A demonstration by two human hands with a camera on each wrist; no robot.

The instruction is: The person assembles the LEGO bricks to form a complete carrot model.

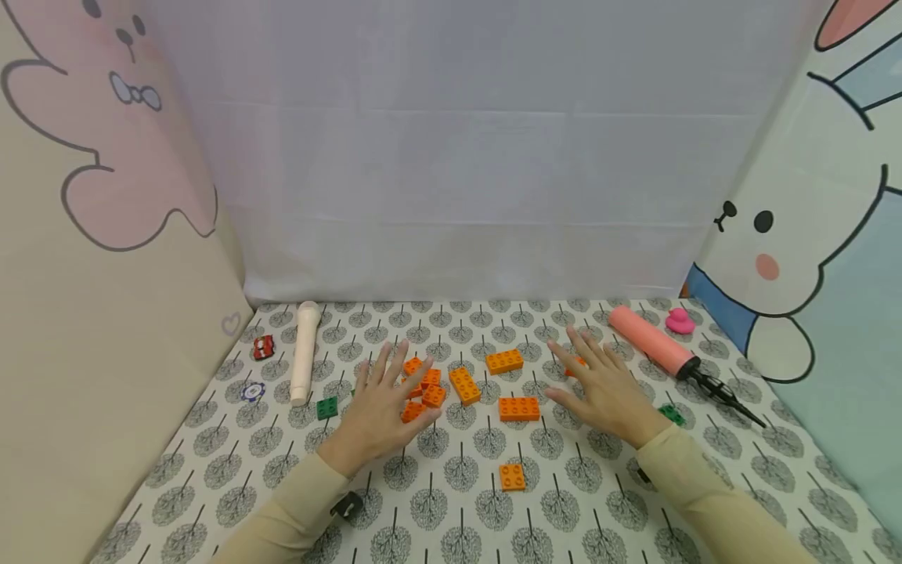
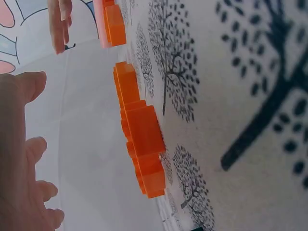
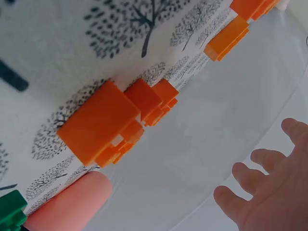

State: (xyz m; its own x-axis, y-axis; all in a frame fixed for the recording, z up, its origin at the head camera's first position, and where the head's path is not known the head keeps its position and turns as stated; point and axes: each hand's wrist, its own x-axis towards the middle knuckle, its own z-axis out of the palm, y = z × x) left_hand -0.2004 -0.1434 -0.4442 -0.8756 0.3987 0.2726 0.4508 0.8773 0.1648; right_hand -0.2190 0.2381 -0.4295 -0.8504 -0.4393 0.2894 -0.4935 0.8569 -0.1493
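Observation:
My left hand (image 1: 384,411) hovers with spread fingers over the left middle of the table, holding nothing. Just beyond its fingers lies a small cluster of orange toy bricks (image 1: 433,395), partly hidden by the hand. On the right, my right hand (image 1: 602,388) is likewise spread, palm down, with an orange brick (image 1: 576,365) partly covered by its fingers. Between the hands lie several orange bricks: a slanted one (image 1: 465,385), two longer ones (image 1: 519,408) and a small square one (image 1: 512,477). The right wrist view shows a big orange brick (image 3: 98,122) apart from the fingers.
Green bricks (image 1: 327,408) lie near both hands. At left are a cream rod (image 1: 304,352), a red toy car (image 1: 264,347) and a poker chip (image 1: 253,391). At right are a pink cylinder (image 1: 651,341) with a black end and a pink duck (image 1: 680,321). Curtains surround the table.

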